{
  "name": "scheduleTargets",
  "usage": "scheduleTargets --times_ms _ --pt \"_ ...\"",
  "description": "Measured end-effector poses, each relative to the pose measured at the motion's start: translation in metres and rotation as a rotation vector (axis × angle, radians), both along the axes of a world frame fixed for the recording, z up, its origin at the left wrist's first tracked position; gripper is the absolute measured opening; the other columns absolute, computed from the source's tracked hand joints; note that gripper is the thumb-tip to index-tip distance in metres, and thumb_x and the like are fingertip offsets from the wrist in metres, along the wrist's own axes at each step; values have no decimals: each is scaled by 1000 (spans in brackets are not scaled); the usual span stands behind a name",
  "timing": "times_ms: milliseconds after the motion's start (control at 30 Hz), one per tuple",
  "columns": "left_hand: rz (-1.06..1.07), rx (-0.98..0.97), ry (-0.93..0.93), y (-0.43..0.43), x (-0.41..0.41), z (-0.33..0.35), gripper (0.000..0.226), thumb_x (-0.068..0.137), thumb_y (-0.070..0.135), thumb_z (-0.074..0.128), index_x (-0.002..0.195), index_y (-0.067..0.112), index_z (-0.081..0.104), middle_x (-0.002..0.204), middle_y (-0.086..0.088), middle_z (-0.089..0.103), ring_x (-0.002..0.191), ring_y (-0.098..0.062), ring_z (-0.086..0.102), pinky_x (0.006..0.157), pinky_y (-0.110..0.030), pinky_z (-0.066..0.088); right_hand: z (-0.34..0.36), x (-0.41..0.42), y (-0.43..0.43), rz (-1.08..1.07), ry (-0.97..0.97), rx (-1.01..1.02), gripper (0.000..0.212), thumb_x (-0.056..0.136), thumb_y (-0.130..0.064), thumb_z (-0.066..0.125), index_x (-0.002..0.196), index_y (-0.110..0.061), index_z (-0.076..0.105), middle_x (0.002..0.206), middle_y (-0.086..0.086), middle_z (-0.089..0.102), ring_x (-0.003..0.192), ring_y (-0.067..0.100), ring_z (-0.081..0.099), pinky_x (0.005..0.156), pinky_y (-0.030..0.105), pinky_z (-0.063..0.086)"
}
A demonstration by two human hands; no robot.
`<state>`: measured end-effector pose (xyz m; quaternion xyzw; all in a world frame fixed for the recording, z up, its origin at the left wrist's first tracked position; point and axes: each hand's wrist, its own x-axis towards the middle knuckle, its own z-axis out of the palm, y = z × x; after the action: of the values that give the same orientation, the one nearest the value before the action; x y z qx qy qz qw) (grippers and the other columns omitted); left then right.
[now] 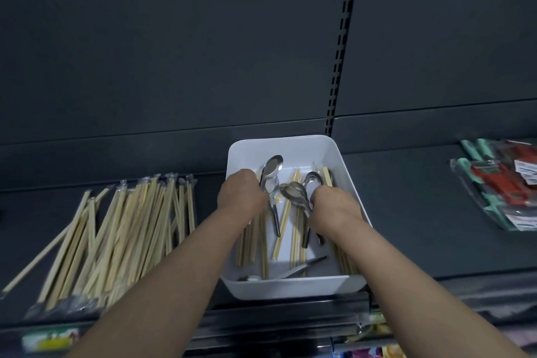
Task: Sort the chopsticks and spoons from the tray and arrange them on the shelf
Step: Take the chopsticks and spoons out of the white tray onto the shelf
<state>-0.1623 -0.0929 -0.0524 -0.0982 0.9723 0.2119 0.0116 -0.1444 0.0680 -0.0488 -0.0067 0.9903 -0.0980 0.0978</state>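
The white tray (pixel 290 285) sits on the dark shelf (pixel 421 212), its near edge at the shelf front. Both hands are inside the tray, side by side and apart. The left hand (pixel 242 192) is knuckles-up with curled fingers against the necks of two stacked metal spoons (pixel 271 167); its fingertips are hidden, so it cannot be told whether it grips them. The right hand (pixel 334 206) curls its fingers around a cluster of further spoons, whose bowls project past the fingers and whose handles emerge below the palm. Loose chopsticks in the tray (pixel 296 229) lie lengthwise on its floor under and between the hands. A pile of wrapped chopsticks (pixel 122 235) lies fanned on the shelf left of the tray. Packaged goods (pixel 502 183) lie at the shelf's right end, well apart from the tray.
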Motion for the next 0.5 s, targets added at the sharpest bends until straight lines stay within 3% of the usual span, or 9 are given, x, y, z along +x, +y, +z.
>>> scheduleTargets --times_ms 67,133,200,267,367,500 --pt "6 26 -10 1 3 1 33 82 12 55 55 13 35 80 -18 56 72 -31 58 44 -26 24 -1 2 1 -23 -21 -38 21 80 -9 55 99 -13 62 82 3 54 77 26 52 65 28 44" --pt "14 61 -25 2 5 4 34 81 10 54 54 13 35 67 -21 49 64 -36 54 44 -26 23 -1 4 3 -39 -26 -77 23 80 -12 56 100 -14 66 82 3 55 78 26 53 68 27 45" --pt "32 93 -45 3 8 6 31 80 8 53 53 11 39 53 -10 40 51 -27 44 44 -25 25 -1 5 4 -49 -20 -134 25 80 -13 55 103 -17 66 84 3 57 85 27 58 71 27 47" --pt "50 133 -62 3 9 4 23 78 6 52 55 6 49 54 -9 51 51 -25 50 44 -25 35 0 5 6 -65 -4 -199 23 82 -13 54 102 -18 64 87 4 60 91 29 60 69 27 45" --pt "108 301 -17 2 12 0 14 74 1 51 70 -4 64 70 -22 68 64 -37 69 56 -44 59 5 6 10 -90 11 -261 22 81 -12 52 97 -15 66 84 4 60 79 27 54 65 27 40" --pt "193 481 110 -4 18 12 15 79 -3 50 72 2 62 75 -25 69 64 -36 70 54 -56 58 22 3 3 -56 41 -322 29 83 -12 50 105 -15 68 101 8 68 87 29 58 70 28 46"
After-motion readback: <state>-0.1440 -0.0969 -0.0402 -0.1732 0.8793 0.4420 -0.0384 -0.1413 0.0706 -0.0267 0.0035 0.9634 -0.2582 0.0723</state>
